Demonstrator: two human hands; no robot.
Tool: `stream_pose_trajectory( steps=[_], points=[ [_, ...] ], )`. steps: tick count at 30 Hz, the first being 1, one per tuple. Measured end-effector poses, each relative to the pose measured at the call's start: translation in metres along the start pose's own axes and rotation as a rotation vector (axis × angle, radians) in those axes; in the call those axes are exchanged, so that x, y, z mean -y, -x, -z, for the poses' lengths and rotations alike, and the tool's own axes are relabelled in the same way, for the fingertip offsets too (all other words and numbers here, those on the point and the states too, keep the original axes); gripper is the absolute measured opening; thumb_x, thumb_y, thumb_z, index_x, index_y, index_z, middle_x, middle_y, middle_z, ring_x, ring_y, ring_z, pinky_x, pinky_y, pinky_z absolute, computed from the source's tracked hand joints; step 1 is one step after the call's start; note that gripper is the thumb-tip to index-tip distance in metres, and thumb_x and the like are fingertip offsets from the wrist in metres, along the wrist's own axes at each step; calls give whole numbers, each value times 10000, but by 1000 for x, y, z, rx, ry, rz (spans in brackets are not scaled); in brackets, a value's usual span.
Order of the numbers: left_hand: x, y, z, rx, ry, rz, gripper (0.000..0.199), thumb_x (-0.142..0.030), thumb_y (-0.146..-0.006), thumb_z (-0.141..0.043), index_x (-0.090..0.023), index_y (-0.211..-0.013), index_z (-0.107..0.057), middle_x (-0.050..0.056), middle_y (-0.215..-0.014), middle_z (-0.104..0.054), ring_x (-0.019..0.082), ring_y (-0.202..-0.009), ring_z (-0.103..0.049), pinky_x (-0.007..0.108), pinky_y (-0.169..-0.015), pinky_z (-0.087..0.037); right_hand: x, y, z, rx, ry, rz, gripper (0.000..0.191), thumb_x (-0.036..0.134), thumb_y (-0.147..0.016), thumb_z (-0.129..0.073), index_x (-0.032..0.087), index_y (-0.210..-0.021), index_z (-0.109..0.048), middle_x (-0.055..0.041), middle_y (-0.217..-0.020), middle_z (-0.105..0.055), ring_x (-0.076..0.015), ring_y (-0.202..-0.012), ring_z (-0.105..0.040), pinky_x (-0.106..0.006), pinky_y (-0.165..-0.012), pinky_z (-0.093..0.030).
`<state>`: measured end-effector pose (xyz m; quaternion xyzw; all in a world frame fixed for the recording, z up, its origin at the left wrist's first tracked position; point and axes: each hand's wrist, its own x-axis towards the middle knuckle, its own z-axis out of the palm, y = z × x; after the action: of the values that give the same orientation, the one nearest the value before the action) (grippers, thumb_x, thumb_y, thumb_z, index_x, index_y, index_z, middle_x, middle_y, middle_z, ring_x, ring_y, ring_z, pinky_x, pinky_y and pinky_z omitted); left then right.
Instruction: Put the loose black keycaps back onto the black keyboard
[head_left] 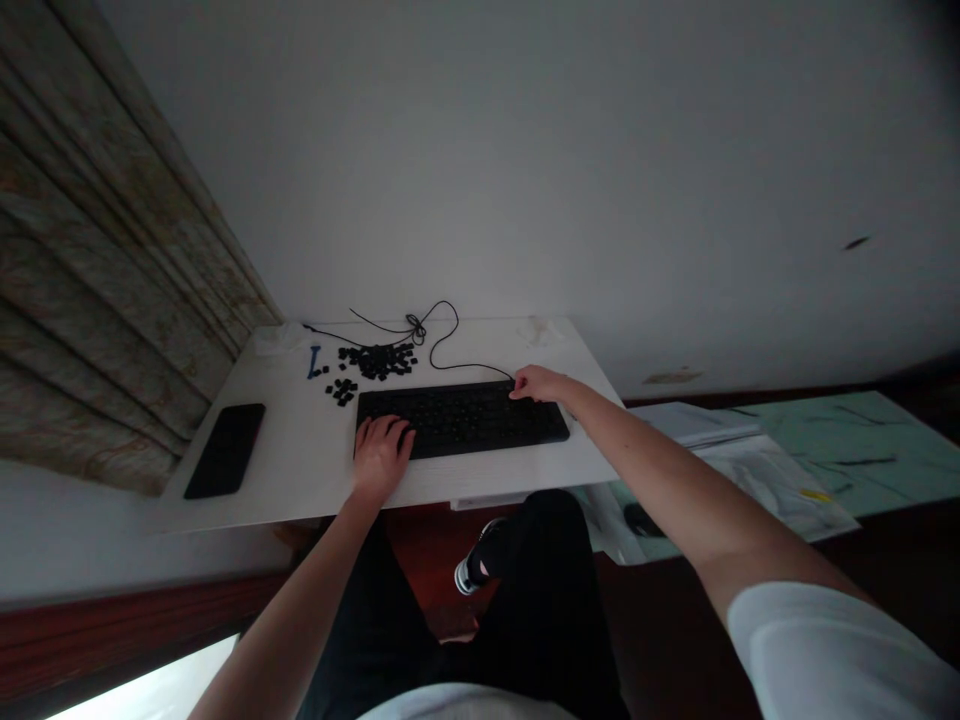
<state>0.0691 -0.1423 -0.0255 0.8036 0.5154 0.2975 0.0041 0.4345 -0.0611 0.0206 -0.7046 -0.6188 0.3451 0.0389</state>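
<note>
A black keyboard (463, 420) lies near the front edge of a white bench (300, 480), at the centre of the frame. The left hand (382, 458) rests on the keyboard's near left corner, fingers spread over the keys, its grip open and holding nothing that shows. The right hand (536, 383) reaches the far right edge of the keyboard, its fingertips (517, 385) touching it; whether that grip is closed cannot be told. A black cable (431, 330) runs from that edge in loops and a small knot across the bench's far side. Just above the keyboard's left end lie loose black keycaps (375, 361) in a heap, with a smaller cluster (343, 391) beside it. A small blue tool (313, 362) lies left of them, and a black smartphone (224, 451) lies face up at the bench's left end, beside a draped curtain (97, 270) at upper left.
</note>
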Motion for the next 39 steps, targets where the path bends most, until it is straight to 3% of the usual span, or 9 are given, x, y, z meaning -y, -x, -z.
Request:
stream_pose_trajectory(
  steps=[5, 8, 10, 15, 21, 26, 31, 35, 39],
  points=[
    [0, 1, 1, 0, -8, -33, 272, -323, -972, -460, -204, -1085, -677, 107, -1105, -688, 266, -1087, -623, 506, -1088, -391, 7, 6, 1, 33, -57, -31, 217, 329, -737, -787, 168, -736, -641, 7, -529, -561, -124, -489, -510, -249, -491, -408],
    [0, 2, 0, -1, -15, -40, 268, -312, -970, -460, -207, -1089, -676, 104, -1105, -688, 264, -1077, -624, 500, -1077, -405, 6, 12, 4, -9, -140, -13, 211, 373, -813, -707, 172, -778, -652, -14, -574, -597, -132, -515, -528, -245, -500, -409],
    [1, 3, 0, -6, -16, -39, 269, -307, -970, -458, -205, -1091, -675, 103, -1108, -687, 261, -1069, -626, 496, -1077, -408, 1, 18, 4, -158, -181, 18, 229, 385, -885, -601, 175, -808, -651, -39, -655, -641, -147, -564, -555, -255, -537, -415],
    [2, 4, -2, -19, -14, -37, 260, -307, -968, -467, -213, -1091, -675, 101, -1122, -684, 261, -1063, -626, 502, -1075, -410, -26, 45, -22, -759, -112, 24, 309, 420, -925, -482, 177, -821, -642, -101, -808, -682, -219, -750, -598, -313, -703, -434],
    [-1, 4, -2, -30, -5, -32, 254, -309, -965, -472, -218, -1094, -671, 99, -1120, -678, 264, -1073, -621, 501, -1071, -417, -49, 74, -77, -1110, -126, 74, 368, 436, -947, -411, 157, -890, -645, -130, -853, -635, -242, -801, -571, -369, -784, -456],
    [14, -9, 4, -43, 44, 17, 255, -268, -943, -478, -218, -1104, -669, 106, -1163, -652, 267, -1121, -595, 481, -1056, -440, -47, 74, -83, -1094, -67, 102, 367, 431, -957, -406, 168, -895, -655, -123, -850, -621, -249, -832, -560, -388, -824, -459],
    [67, -37, 19, -83, -28, 228, 376, -122, -864, -431, -172, -1174, -638, 151, -1235, -597, 293, -1184, -553, 484, -1046, -451, -47, 71, -80, -1080, -22, 113, 391, 466, -959, -409, 174, -879, -656, -121, -842, -614, -259, -855, -557, -400, -837, -459],
    [97, -50, 27, 99, -102, 261, 373, -225, -873, -505, -172, -1227, -611, 152, -1254, -587, 301, -1142, -572, 452, -995, -483, -50, 70, -82, -1088, 9, 138, 397, 477, -965, -402, 182, -871, -651, -118, -845, -612, -265, -876, -559, -406, -848, -463],
    [102, -62, 29, 161, -201, 247, 378, -324, -919, -496, -184, -1254, -602, 154, -1306, -574, 312, -1165, -560, 444, -942, -492, -51, 68, -83, -1104, -5, 160, 422, 496, -966, -397, 170, -875, -650, -123, -852, -613, -259, -855, -561, -404, -848, -468]
  ],
)
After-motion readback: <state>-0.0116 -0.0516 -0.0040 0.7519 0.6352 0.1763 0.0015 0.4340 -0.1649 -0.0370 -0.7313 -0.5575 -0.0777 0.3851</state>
